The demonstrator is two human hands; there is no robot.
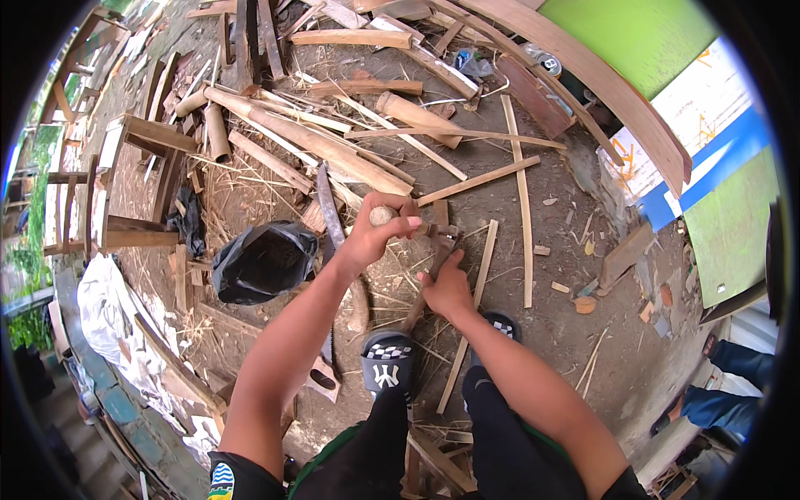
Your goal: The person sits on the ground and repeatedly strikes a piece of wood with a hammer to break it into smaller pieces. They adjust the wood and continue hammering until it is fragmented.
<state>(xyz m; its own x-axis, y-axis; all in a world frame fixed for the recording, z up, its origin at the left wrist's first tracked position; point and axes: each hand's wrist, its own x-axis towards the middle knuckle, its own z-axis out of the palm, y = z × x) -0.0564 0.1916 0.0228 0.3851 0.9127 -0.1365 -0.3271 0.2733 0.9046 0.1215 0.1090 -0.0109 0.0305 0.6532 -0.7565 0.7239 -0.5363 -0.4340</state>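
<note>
My left hand (383, 229) is closed around a round wooden handle (382, 216), its pale end showing above my fist. Close on its right, my right hand (448, 288) grips a dark, narrow bar-like piece (444, 252) that slants down toward my feet. Around the upper end of that bar is a greyish, metal-looking part; whether it belongs to the left hand's handle I cannot tell. Left of my hands lies a machete (334, 221) with a curved blade and wooden grip. A handsaw (323, 379) rests below it, partly hidden behind my left forearm.
An open black plastic bag (265, 262) stands left of the machete. Bamboo lengths (321, 143) and wooden strips (518, 200) litter the dirt beyond my hands. My sandalled feet (388, 367) are just below. Another person's legs (725, 392) show at the lower right.
</note>
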